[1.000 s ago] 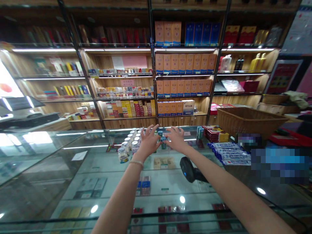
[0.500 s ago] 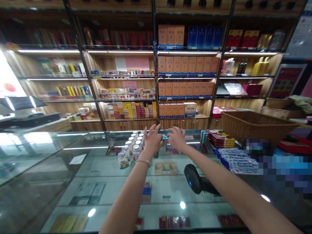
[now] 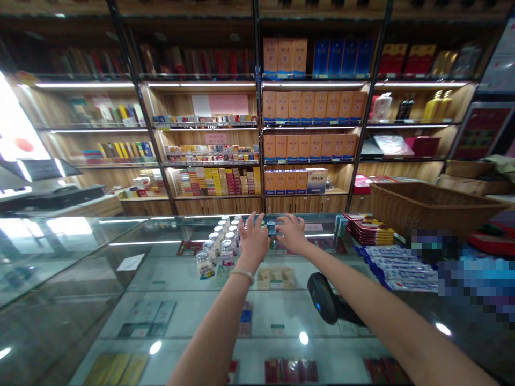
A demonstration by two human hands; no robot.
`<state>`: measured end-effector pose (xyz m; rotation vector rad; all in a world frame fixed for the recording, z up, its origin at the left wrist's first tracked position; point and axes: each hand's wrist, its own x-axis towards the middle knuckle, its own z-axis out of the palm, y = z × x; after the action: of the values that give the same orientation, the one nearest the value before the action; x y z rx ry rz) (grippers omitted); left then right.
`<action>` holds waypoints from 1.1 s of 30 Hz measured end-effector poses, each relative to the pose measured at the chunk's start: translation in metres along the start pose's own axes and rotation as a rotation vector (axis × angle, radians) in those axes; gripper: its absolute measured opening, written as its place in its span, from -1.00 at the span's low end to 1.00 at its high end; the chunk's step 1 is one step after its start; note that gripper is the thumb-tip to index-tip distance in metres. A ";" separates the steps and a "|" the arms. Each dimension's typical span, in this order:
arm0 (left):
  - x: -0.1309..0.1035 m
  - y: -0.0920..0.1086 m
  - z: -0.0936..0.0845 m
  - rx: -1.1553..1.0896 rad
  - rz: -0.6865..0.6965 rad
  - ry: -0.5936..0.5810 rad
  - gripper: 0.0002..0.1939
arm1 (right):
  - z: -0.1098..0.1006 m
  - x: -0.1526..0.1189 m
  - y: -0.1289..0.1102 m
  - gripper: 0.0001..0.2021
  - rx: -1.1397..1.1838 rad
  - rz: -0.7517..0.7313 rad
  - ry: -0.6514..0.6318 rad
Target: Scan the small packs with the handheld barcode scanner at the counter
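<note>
My left hand (image 3: 255,239) reaches over the far part of the glass counter, its fingers spread. Several small white jars (image 3: 226,252) with pale lids stand in rows just left of it. My right hand (image 3: 293,235) is across from it, fingers stretched forward and slightly bent. Between the two hands stand small blue-teal containers (image 3: 271,227), close to the fingertips of both; whether the fingers touch them I cannot tell. The left palm and fingers partly hide things behind them. A black barcode scanner (image 3: 322,298) lies beneath my right forearm.
The glass display counter (image 3: 193,316) holds flat packs under its top. At right lie blue-and-white packets (image 3: 396,265), a stack of red-and-yellow packs (image 3: 370,230) and a brown woven basket (image 3: 434,209). Shelves with boxes (image 3: 309,147) line the back wall.
The hands have parted slightly from the blue-teal containers, which now show more clearly between them. The whole view has shifted a little; the jars and scanner stay in place.
</note>
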<state>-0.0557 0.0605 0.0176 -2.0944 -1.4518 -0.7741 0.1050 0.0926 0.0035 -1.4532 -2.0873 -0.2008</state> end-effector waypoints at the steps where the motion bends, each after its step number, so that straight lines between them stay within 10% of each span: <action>1: -0.001 0.000 0.000 0.004 -0.004 0.013 -0.89 | 0.000 0.000 -0.001 -0.91 -0.003 -0.002 0.000; 14: -0.013 0.006 -0.009 -0.079 -0.015 0.024 -0.78 | 0.002 0.000 0.005 -0.83 -0.033 -0.042 0.018; 21: -0.017 0.005 -0.006 -0.076 -0.007 0.057 -0.75 | 0.002 -0.012 0.020 -0.46 -0.072 -0.130 0.051; 33: -0.020 0.003 -0.003 -0.068 0.002 0.044 -0.71 | 0.041 -0.017 0.030 -0.43 -0.057 -0.209 0.110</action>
<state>-0.0588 0.0445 0.0059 -2.1149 -1.4188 -0.8745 0.1201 0.1086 -0.0454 -1.2248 -2.1564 -0.4154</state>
